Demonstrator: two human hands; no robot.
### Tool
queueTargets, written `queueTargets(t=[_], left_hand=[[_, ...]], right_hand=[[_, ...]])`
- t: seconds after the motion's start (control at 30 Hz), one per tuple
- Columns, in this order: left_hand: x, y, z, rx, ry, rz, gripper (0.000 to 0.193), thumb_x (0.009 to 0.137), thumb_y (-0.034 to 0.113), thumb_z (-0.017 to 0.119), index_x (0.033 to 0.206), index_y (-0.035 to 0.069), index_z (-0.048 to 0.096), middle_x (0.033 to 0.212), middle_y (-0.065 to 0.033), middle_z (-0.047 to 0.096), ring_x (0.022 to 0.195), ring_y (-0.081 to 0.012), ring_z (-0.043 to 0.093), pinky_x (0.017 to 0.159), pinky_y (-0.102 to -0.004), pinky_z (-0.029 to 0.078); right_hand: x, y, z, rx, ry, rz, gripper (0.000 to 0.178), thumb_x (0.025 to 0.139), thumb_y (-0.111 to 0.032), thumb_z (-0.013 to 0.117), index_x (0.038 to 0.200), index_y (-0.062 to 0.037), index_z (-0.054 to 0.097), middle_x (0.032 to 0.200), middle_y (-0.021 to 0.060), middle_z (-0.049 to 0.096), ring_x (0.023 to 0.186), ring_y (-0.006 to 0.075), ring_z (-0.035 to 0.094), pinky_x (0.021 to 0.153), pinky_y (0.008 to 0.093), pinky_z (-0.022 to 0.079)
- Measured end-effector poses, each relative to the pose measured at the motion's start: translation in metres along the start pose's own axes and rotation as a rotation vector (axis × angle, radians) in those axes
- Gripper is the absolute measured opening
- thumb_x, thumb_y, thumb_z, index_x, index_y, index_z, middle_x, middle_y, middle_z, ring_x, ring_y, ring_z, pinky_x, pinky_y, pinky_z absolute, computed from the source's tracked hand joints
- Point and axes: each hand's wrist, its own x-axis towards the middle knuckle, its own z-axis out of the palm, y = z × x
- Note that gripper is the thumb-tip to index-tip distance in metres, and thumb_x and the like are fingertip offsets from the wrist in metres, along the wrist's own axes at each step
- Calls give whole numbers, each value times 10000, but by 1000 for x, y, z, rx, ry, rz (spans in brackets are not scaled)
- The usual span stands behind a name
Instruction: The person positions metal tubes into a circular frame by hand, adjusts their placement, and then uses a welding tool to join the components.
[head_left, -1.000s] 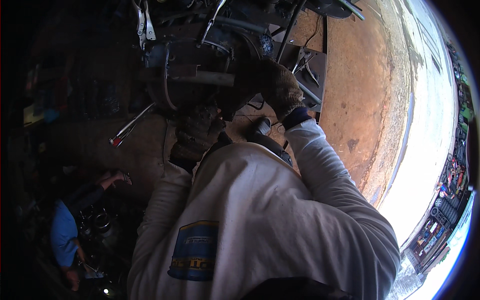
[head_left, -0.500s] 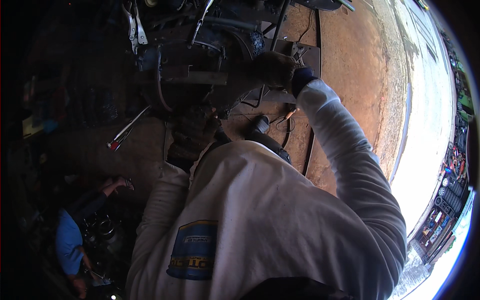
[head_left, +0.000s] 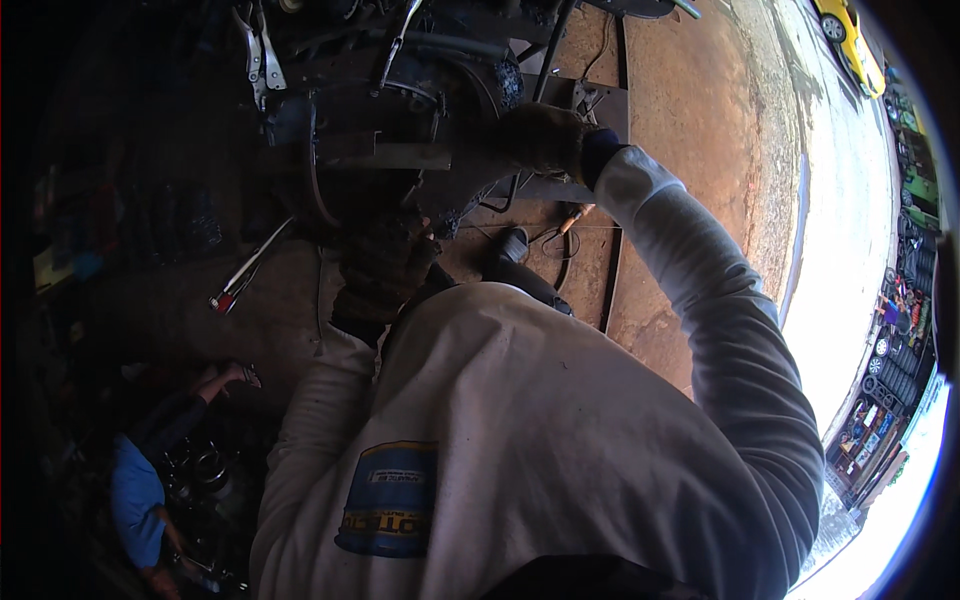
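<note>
Both my hands wear dark, dirty gloves. My left hand (head_left: pixel 385 262) is low beside the near edge of a dark metal assembly (head_left: pixel 400 156); its fingers look curled, with bare fingertips showing, and what they hold is lost in shadow. My right hand (head_left: pixel 545 138) reaches in from the right against the same assembly, its fingers hidden in the dark. Locking pliers (head_left: pixel 260 62) hang at the assembly's upper left, and a second shiny clamp-like tool (head_left: pixel 398 48) stands at its top middle. A flat metal strip (head_left: pixel 412 156) lies between my hands.
A long tool with a red end (head_left: pixel 226 299) lies left of my left hand. An orange-handled piece with a cable (head_left: pixel 576 217) is on the brown floor (head_left: pixel 700 90). A co-worker in a blue shirt (head_left: pixel 138 495) is low at left. A yellow car (head_left: pixel 850 45) stands outside.
The view has shifted slightly, bringing more of the yellow car into sight. Both my hands keep nearly the same places at the metal assembly.
</note>
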Motion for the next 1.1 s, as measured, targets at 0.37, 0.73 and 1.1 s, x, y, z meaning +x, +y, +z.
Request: queueTargets(t=[0.37, 0.73, 1.1], left_hand=[[-15, -19, -21, 45, 150, 21, 259, 897, 253, 692, 1085, 78, 720, 1223, -146, 652, 1164, -368, 604, 1032, -565, 458], [-6, -44, -3, -202, 5, 212, 243, 808, 262, 720, 977, 88, 733, 1175, -101, 655, 1184, -316, 587, 1038, -537, 470], [-26, -51, 31, -332, 91, 53, 243, 813, 247, 737, 1016, 115, 756, 1140, -62, 684, 1153, -250, 619, 970, -489, 515]], right_hand=[[2, 17, 19, -110, 172, -148, 292, 1008, -221, 551, 1224, -77, 684, 1024, 120, 735, 901, 248, 714, 781, 348, 572], [16, 48, 51, -562, 621, -49, 313, 985, -365, 563, 1179, -177, 720, 1128, 135, 720, 997, 328, 703, 846, 415, 578], [5, -53, 62, -248, 288, 348, 314, 1013, -153, 561, 1305, -110, 665, 1252, 85, 704, 1158, 205, 666, 990, 328, 527]])
